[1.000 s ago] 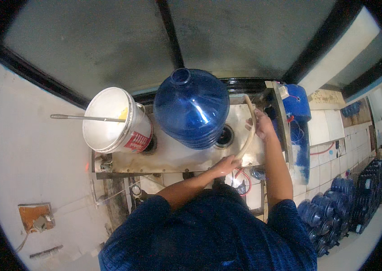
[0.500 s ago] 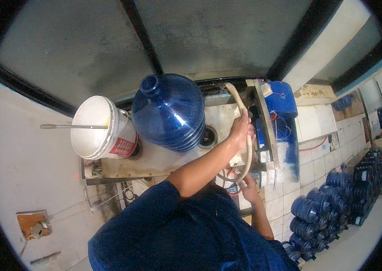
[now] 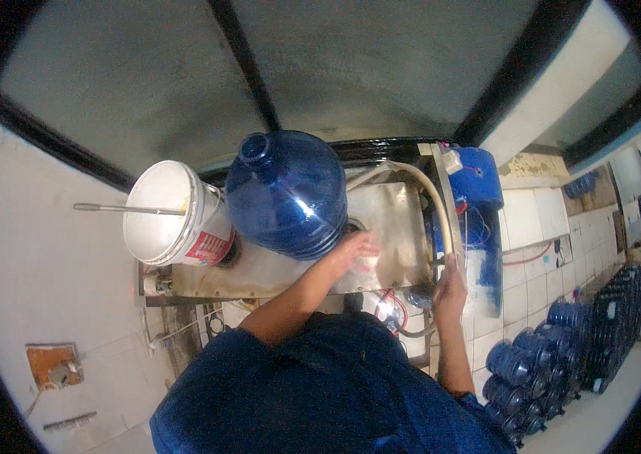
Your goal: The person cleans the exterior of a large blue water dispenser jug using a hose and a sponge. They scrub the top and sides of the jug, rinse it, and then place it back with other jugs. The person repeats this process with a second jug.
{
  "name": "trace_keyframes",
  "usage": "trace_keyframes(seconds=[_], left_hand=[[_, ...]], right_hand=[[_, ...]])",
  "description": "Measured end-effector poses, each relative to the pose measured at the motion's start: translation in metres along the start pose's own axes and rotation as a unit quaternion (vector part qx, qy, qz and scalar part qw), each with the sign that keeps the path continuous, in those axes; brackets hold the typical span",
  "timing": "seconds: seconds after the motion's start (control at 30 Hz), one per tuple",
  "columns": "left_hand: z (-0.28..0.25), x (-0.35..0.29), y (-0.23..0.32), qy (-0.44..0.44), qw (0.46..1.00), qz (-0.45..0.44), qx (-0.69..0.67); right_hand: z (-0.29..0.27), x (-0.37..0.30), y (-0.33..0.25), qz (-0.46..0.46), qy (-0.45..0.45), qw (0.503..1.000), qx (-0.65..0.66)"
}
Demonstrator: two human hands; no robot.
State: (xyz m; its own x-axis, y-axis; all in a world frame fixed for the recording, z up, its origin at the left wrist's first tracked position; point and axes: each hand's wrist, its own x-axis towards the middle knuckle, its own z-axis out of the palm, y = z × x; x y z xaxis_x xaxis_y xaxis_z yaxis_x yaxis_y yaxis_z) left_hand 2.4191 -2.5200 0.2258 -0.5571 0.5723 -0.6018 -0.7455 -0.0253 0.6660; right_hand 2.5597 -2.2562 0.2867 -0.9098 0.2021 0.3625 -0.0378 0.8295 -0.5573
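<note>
A beige hose (image 3: 438, 204) arches over the right end of a metal counter (image 3: 388, 219). My right hand (image 3: 450, 291) is closed around it beside the counter's right edge. My left hand (image 3: 357, 253) is low over the counter, near a dark round opening (image 3: 354, 225). Motion blurs its fingers, and a whitish patch shows by them that I cannot make out. Just left of that hand a large blue water jug (image 3: 286, 193) leans on the counter, its neck tilted toward the upper left.
A white bucket (image 3: 161, 216) stands tilted left of the jug, a metal rod (image 3: 127, 208) across its lid. Blue drums (image 3: 479, 178) are beyond the counter's right end. Stacked blue jugs (image 3: 540, 356) fill the floor at lower right. A grey panel wall (image 3: 366, 68) rises behind.
My left hand has let go of the hose and moved down and left, toward the round opening. My right hand has risen to the right, and the hose now bows farther right.
</note>
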Motion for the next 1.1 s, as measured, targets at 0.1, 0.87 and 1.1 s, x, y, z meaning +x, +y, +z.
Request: trace_keyframes(seconds=[0.1,0.87,1.1], left_hand=[[-0.030,-0.057,-0.024,0.022,1.000,-0.008,0.010],[-0.056,-0.120,-0.060,0.171,0.971,0.119,-0.116],[-0.053,-0.141,-0.082,0.230,0.959,0.091,-0.141]], right_hand=[[0.003,0.053,0.015,0.007,0.004,0.999,-0.044],[0.012,0.135,-0.007,0.033,-0.263,0.955,-0.132],[0.178,0.223,0.053,0.013,-0.314,0.917,-0.244]])
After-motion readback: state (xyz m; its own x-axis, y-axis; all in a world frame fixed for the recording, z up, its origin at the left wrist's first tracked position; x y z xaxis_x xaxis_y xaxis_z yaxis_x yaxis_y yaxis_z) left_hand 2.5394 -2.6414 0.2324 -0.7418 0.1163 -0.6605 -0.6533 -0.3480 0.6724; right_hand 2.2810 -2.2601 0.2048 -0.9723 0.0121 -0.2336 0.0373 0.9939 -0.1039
